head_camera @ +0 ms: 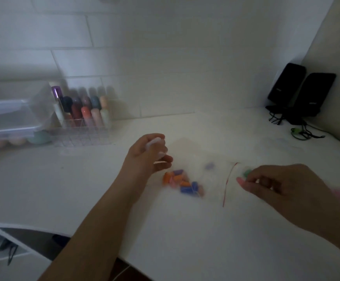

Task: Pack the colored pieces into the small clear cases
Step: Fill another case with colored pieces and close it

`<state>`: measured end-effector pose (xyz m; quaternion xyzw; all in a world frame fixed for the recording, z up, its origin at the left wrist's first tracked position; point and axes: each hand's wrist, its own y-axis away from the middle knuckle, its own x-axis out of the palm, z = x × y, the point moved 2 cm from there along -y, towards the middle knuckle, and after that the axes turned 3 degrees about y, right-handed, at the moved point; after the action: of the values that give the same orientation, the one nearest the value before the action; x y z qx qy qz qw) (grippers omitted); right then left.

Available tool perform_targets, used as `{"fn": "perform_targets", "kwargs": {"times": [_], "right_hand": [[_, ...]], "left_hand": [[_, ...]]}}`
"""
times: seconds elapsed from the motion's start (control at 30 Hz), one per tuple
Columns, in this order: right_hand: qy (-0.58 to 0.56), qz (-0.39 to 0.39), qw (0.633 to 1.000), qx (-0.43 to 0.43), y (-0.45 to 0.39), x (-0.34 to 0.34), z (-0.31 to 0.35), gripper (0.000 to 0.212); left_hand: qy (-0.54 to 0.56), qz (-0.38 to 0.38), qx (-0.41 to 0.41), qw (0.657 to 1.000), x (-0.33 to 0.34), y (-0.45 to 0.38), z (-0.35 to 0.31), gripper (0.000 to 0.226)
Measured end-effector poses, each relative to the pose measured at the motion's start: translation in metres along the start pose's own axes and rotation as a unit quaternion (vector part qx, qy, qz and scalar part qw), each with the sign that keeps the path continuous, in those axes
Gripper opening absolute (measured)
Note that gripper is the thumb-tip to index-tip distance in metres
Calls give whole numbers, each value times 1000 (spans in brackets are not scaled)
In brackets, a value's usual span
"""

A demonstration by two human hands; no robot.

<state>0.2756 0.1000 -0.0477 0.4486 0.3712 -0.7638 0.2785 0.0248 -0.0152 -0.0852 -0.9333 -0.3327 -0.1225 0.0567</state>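
Head cam's pretty blurry, but my left hand point(149, 154) is curled around a small clear case point(155, 148) at about 11 o'clock from the pile of orange, purple and blue pieces point(182, 182). Those sit inside a clear zip bag point(211, 175) (red seal strip along its 3 o'clock edge) on the white desk point(84, 189). My right hand point(282, 185) pinches a green piece point(246, 173) just past the bag's opening.
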Motion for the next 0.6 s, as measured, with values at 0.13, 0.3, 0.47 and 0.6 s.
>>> {"fn": "perform_targets", "kwargs": {"times": [0.13, 0.3, 0.47, 0.6], "right_hand": [[-47, -97, 993, -51, -1, -14, 25, 23], [56, -114, 974, -185, -19, 13, 63, 22], [148, -94, 966, -190, -40, 35, 75, 33], [163, -73, 964, -199, -43, 42, 74, 34]], "left_hand": [[0, 118, -47, 992, 25, 9, 5, 28], [-44, 175, -48, 982, 30, 15, 8, 43], [9, 228, -87, 970, 26, 14, 6, 64], [14, 223, -98, 970, 24, 14, 6, 68]]}}
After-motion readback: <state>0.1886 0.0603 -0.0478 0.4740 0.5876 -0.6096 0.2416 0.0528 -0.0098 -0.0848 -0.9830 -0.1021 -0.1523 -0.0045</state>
